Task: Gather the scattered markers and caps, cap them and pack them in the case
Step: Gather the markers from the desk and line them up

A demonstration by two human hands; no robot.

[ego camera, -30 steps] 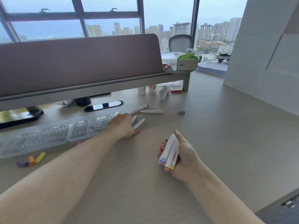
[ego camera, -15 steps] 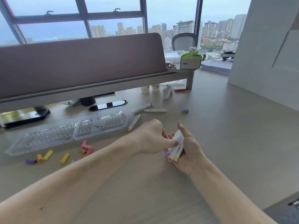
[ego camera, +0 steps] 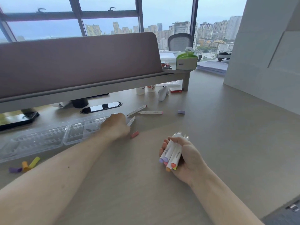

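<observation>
the right hand (ego camera: 186, 158) grips a bundle of markers (ego camera: 169, 151), likely as a store, which frees the left hand (ego camera: 116, 125) to collect. its curled fingers seem to pinch a loose marker (ego camera: 131, 121) beside the open clear case (ego camera: 40, 138), with a pink cap (ego camera: 134, 134) close by.

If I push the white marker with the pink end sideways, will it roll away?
Probably yes: the marker looks round and lies on a smooth desk. It seems stiff and light, since the right hand holds several at once.
</observation>
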